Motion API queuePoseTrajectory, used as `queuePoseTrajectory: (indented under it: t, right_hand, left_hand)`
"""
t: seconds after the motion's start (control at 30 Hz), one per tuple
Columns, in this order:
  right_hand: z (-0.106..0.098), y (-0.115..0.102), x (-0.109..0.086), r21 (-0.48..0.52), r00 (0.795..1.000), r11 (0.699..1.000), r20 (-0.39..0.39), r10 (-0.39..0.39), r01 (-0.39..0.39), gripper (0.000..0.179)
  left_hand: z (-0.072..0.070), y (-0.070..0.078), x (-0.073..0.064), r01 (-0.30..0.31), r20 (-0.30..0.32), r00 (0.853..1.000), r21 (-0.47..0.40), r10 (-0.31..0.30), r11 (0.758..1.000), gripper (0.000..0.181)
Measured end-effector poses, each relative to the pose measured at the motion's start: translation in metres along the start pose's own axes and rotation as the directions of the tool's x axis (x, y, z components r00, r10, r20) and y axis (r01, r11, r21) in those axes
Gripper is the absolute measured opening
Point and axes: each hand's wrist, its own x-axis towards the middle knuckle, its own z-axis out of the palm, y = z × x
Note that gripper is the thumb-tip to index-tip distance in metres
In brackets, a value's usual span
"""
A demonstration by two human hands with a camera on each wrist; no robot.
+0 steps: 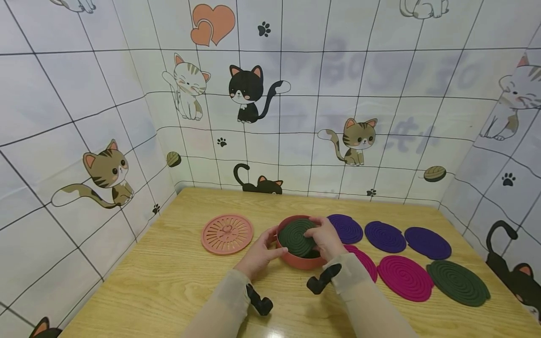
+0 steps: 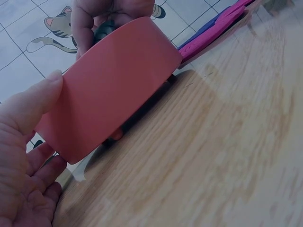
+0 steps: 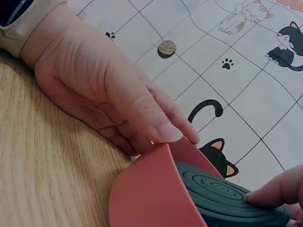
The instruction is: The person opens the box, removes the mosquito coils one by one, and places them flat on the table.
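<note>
A round coral-red mosquito coil box (image 1: 297, 264) stands on the wooden table. My left hand (image 1: 258, 254) grips its left side, thumb at the rim and fingers round the wall, as the left wrist view also shows. Inside the box a green mosquito coil (image 1: 296, 236) sits tilted, one edge raised toward the right. My right hand (image 1: 325, 238) pinches that raised edge. In the right wrist view, the thumb of my right hand (image 3: 284, 189) presses on top of the green coil (image 3: 215, 189). The box floor is hidden beneath the coil.
The slotted pink lid (image 1: 227, 234) lies to the left of the box. On the right lie several purple coils (image 1: 385, 236), magenta coils (image 1: 405, 278) and another green coil (image 1: 458, 282). Cat-patterned cloth walls (image 1: 304, 155) enclose the table's back and sides.
</note>
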Motion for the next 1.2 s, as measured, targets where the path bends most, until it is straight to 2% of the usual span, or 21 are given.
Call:
queuePoseTrajectory:
  t: [0.17, 0.3, 0.53, 0.9, 1.03, 1.2]
  right_hand:
    - [-0.008, -0.002, 0.001, 0.059, 1.000, 0.998, -0.002, -0.007, 0.008, 0.057]
    - [-0.016, 0.000, 0.002, 0.132, 1.000, 0.991, 0.009, -0.008, 0.006, 0.060]
    - [-0.031, -0.001, 0.001, 0.273, 0.998, 0.962, 0.061, -0.020, 0.002, 0.064]
    - [-0.058, -0.005, -0.013, 0.345, 0.993, 0.938, 0.121, -0.008, -0.034, 0.064]
    - [-0.073, -0.005, -0.021, 0.344, 0.990, 0.938, 0.141, -0.010, -0.040, 0.061]
    - [-0.094, 0.000, -0.031, 0.322, 0.986, 0.945, 0.168, -0.006, -0.049, 0.067]
  left_hand:
    - [0.000, -0.006, 0.004, -0.009, 0.000, 1.000, -0.022, 0.009, 1.000, 0.079]
    - [0.000, -0.009, 0.006, -0.010, -0.009, 1.000, 0.001, 0.010, 1.000, 0.077]
    - [0.000, -0.009, 0.006, -0.030, -0.002, 1.000, -0.001, 0.030, 1.000, 0.076]
    - [0.002, -0.009, 0.007, -0.025, -0.002, 1.000, -0.008, 0.025, 1.000, 0.076]
    - [0.002, -0.009, 0.007, -0.019, -0.009, 1.000, 0.004, 0.019, 1.000, 0.076]
    - [0.003, -0.009, 0.007, -0.019, -0.007, 1.000, 0.000, 0.019, 1.000, 0.074]
